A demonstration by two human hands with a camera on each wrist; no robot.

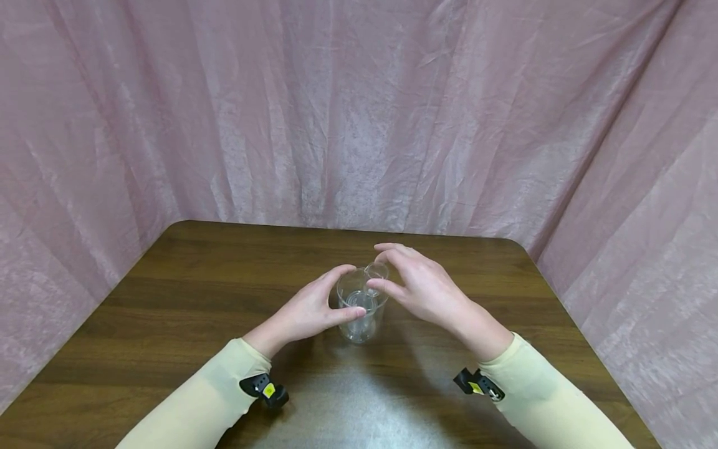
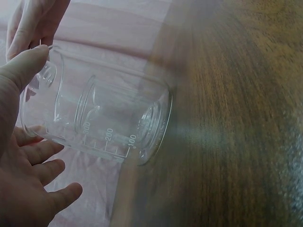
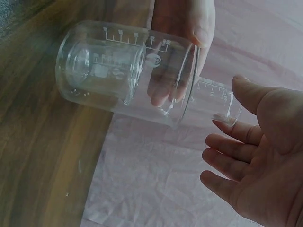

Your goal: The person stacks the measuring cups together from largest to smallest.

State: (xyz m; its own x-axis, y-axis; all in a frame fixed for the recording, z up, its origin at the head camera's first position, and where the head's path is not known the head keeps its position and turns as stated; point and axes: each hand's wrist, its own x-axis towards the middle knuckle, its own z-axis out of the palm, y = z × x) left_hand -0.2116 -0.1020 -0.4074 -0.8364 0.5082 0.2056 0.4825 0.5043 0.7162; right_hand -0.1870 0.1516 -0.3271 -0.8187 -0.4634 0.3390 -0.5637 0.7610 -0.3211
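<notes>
A large clear glass beaker (image 1: 359,330) with white graduations stands upright on the table. My left hand (image 1: 305,308) holds it near the rim, thumb on the near side and fingers around the far side. Inside it sits a medium beaker (image 3: 106,71), its rim well below the large one's. My right hand (image 1: 426,284) pinches a tiny beaker (image 3: 218,97) between thumb and index finger; the other fingers are spread. In the right wrist view, that tiny beaker is at the large beaker's mouth, partly overlapping its rim. Whether the two touch, I cannot tell.
The brown wood-grain table (image 1: 185,299) has rounded far corners. Pink curtains (image 1: 359,125) hang behind it and along both sides. Black straps with small devices (image 1: 266,390) are on both wrists, over pale yellow sleeves (image 1: 196,402).
</notes>
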